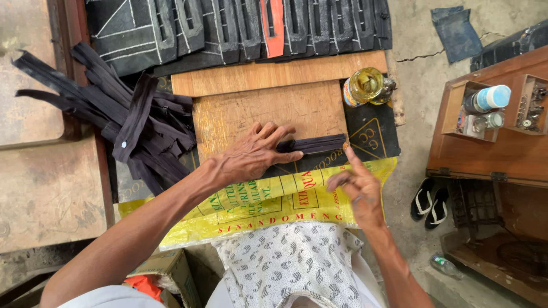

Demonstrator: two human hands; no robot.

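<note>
My left hand (256,153) lies flat, fingers spread, pressing down the left end of a black zipper strip (317,143) that rests on a worn wooden board (251,111). My right hand (357,185) hovers just right of and below the strip, index finger raised toward its right end, holding nothing that I can see. A yellow printed sack (268,208) covers my lap under the board.
A heap of black zipper strips (123,117) lies to the left. Cut black pieces with white chalk lines (240,25) are lined up at the top. A jar of yellowish liquid (365,85) stands at the board's right. A wooden stand (491,142) with small bottles is at right; sandals (431,199) lie on the floor.
</note>
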